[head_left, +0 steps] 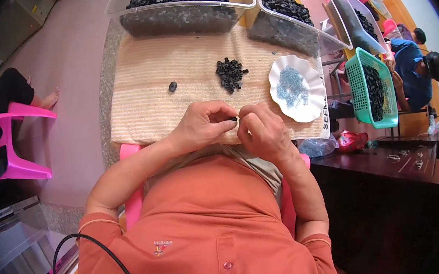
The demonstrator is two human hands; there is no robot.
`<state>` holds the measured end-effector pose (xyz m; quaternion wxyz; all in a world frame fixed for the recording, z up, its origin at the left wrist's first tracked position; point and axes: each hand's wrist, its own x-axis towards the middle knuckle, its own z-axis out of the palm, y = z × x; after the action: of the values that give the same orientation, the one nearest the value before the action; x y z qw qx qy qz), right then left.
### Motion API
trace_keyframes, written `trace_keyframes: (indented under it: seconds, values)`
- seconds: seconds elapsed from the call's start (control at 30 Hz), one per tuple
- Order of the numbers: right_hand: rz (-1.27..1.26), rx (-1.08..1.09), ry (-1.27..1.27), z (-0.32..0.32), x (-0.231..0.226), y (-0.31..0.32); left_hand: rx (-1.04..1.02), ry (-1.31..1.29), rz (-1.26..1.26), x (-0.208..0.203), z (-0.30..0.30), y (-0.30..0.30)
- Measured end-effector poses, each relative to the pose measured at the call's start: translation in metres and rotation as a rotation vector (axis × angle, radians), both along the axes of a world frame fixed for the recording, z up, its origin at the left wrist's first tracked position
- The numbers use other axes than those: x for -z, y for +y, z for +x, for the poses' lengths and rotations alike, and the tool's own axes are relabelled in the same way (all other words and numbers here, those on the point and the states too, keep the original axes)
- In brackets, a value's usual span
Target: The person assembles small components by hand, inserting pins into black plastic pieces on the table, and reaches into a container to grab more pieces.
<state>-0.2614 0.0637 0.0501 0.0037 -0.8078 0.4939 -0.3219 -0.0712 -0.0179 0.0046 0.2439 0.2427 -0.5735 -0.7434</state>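
My left hand (206,123) pinches a small black part (232,119) between thumb and fingers, just above the near edge of the striped towel (146,113). Close against it, my right hand (263,132) has its fingertips pressed together at the same part; whatever they grip is too small to make out. Beyond the hands lies a heap of small black ring-like parts (231,76). A single black oval piece (172,86) rests apart to its left. Right of the heap is a white wavy-rimmed plate (310,110) with many tiny light-blue pieces (291,84) spread over it.
Clear plastic bins (179,18) (286,34) full of black parts line the far side. A green basket (355,86) of black parts stands at right, near a co-worker (412,71). A dark table (369,168) is at lower right. Another person sits by a pink chair (12,149) at left.
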Motion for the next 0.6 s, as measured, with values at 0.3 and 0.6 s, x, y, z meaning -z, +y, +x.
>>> trace_keyframes:
  seconds: [0.3, 0.6]
  values:
    - [0.246, -0.030, -0.393, -0.006, 0.005, -0.004, -0.032, 0.061, 0.059, 0.004, 0.003, -0.006]
    - [0.122, 0.310, 0.173, -0.047, -0.001, -0.062, -0.047, 0.018, 0.066, 0.016, 0.003, -0.010]
